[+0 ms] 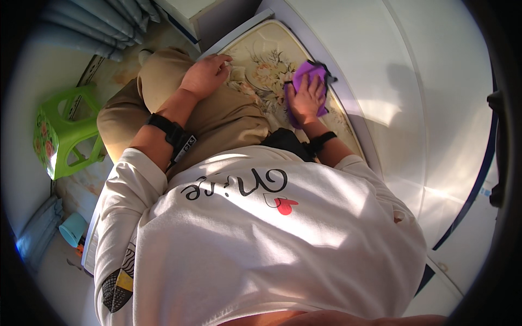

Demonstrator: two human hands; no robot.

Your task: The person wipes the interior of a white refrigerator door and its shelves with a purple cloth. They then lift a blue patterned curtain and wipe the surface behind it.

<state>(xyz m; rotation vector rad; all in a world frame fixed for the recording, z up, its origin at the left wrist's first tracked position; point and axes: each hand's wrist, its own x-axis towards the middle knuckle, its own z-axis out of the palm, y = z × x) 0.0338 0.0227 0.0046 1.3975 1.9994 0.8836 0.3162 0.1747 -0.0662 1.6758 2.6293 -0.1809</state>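
My right hand [306, 98] lies flat on a purple cloth [301, 70] with black edging, its fingers spread. The cloth rests on a cream floral-patterned cushion or mattress [267, 49] with a piped edge, close to its right side. One corner of the cloth is blurred and bunched beyond my fingertips. My left hand [206, 75] holds nothing. It is above my bent leg in tan trousers [167, 77], with slightly curled fingers reaching over the cushion's left edge. What lies beneath my right palm is hidden.
A pale panel surface [412, 106] curves along the right of the cushion. A green plastic stool [67, 126] stands to the left, with a turquoise container [73, 229] below it in view. Blue-grey curtains [98, 24] hang at upper left, beside a white furniture corner [189, 8].
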